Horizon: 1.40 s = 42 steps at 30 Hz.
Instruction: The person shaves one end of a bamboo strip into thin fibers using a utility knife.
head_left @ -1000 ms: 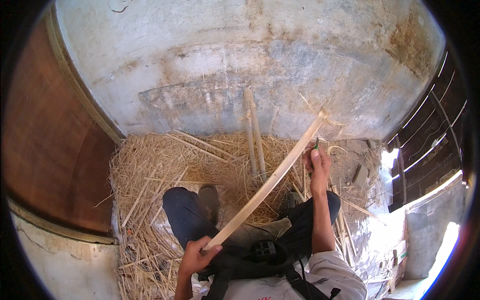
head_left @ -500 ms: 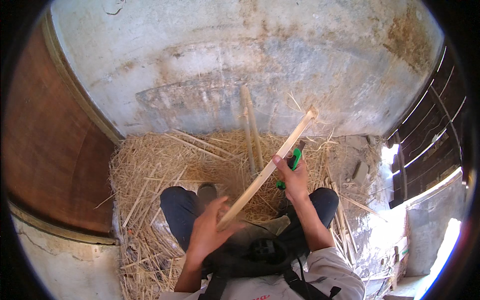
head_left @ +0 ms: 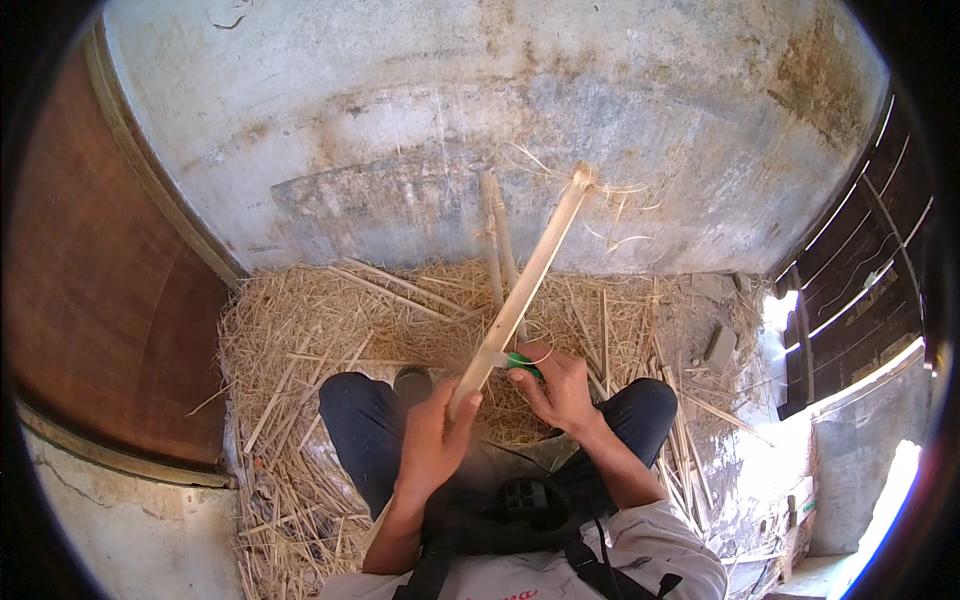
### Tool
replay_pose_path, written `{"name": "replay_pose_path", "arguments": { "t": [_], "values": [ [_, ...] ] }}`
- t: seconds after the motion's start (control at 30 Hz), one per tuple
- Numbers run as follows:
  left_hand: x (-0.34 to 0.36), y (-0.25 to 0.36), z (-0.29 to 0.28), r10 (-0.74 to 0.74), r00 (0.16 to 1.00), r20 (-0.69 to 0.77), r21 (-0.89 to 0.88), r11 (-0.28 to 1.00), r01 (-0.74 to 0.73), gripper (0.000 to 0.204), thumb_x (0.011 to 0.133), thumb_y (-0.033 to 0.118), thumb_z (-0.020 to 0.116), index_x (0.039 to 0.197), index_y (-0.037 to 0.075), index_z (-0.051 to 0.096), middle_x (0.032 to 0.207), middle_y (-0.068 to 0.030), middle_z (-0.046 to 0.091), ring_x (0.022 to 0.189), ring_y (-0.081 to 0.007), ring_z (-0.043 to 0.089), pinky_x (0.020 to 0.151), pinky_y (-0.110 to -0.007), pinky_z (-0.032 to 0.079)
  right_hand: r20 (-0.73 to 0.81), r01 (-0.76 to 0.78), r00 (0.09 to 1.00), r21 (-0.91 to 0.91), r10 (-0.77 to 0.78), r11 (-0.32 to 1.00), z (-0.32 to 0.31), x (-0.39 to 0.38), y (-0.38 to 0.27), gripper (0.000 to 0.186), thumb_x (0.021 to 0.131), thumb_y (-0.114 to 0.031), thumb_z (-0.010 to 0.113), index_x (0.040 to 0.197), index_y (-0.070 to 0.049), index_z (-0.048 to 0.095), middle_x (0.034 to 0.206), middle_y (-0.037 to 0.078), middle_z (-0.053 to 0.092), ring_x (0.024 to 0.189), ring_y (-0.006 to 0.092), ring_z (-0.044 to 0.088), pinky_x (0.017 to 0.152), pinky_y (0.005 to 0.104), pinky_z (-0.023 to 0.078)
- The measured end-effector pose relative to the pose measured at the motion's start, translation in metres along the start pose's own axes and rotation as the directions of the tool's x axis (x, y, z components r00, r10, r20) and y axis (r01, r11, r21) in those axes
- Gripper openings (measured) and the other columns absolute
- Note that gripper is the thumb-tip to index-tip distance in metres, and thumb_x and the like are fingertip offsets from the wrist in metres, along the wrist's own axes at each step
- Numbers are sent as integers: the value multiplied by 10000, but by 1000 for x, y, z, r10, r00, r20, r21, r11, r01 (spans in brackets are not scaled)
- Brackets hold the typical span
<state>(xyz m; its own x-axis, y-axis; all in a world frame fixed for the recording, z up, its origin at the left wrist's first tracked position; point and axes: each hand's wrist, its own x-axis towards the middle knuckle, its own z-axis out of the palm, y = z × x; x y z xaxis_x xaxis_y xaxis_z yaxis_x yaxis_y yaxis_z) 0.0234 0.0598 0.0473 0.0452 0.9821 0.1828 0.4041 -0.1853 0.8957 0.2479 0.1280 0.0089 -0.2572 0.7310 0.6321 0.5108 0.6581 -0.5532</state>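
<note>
My left hand (head_left: 433, 440) is closed around the near end of a long pale bamboo strip (head_left: 535, 272). The strip slants up and away to the right, and thin curled shavings (head_left: 622, 190) hang at its far end. In my right hand (head_left: 562, 390) is a green-handled knife (head_left: 524, 365), gripped with the fingers wrapped round it. Its blade lies against the right edge of the strip, just beyond my left hand. Most of the handle is hidden by my fingers.
Straw-like shavings (head_left: 290, 330) and loose strips cover the ground around my knees. Two bamboo poles (head_left: 497, 235) lean against the stained wall (head_left: 420, 130). A brown door panel (head_left: 120, 280) stands at left; a small block (head_left: 720, 347) lies at right.
My left hand has closed on the strip's near end. My right hand has come off the strip and moved left and down, bringing the knife blade to its edge. The strip stands steeper.
</note>
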Motion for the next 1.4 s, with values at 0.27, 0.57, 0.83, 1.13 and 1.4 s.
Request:
{"name": "replay_pose_path", "arguments": {
  "t": [0.27, 0.57, 0.83, 1.13, 1.4],
  "values": [
    [-4, 10, -1, -26, 1000, 7, -7, 1000, 26, 289, 1137, 231, 674, 1280, -17, 712, 747, -26, 618, 632, -67, 500, 569, -307, 400, -50, 53, 997, -76, -57, 996, 0, 1, 1, 331, 945, -262, 881, 1171, -67, 740, 979, 128, 800, 750, 330, 785, 642, 427, 608],
    [-10, 6, -2, -35, 999, 7, -45, 998, 35, 250, 1119, 224, 704, 1215, -5, 729, 741, -119, 682, 535, -168, 586, 538, -358, 434, -68, 104, 991, -129, -114, 986, -6, 5, 1, 324, 908, -271, 905, 1126, -81, 758, 927, 108, 782, 711, 308, 769, 622, 402, 596],
    [-17, 0, -5, -112, 992, 64, -126, 985, 119, 239, 1126, 207, 700, 1223, -6, 751, 739, -47, 650, 635, -57, 525, 550, -301, 410, -72, 67, 994, -171, -80, 983, -10, 5, 3, 293, 906, -233, 902, 1125, -84, 775, 940, 116, 797, 714, 293, 774, 621, 395, 599],
    [-44, -7, -10, -166, 977, 134, -136, 973, 184, 234, 1116, 171, 706, 1265, -5, 750, 869, -107, 732, 755, -79, 632, 639, -297, 515, -271, -98, 962, -201, 41, 975, -26, 8, 35, 215, 990, -171, 805, 1142, -20, 786, 873, 169, 759, 730, 309, 761, 666, 418, 575],
    [-77, -18, -16, -264, 937, 229, -178, 935, 307, 257, 1122, 164, 700, 1304, -13, 741, 999, -116, 795, 918, -90, 691, 755, -306, 572, -336, -186, 937, -259, 93, 948, -50, 15, 46, 193, 1008, -196, 788, 1069, -13, 791, 725, 214, 634, 632, 399, 635, 588, 477, 450]
  ]
}}
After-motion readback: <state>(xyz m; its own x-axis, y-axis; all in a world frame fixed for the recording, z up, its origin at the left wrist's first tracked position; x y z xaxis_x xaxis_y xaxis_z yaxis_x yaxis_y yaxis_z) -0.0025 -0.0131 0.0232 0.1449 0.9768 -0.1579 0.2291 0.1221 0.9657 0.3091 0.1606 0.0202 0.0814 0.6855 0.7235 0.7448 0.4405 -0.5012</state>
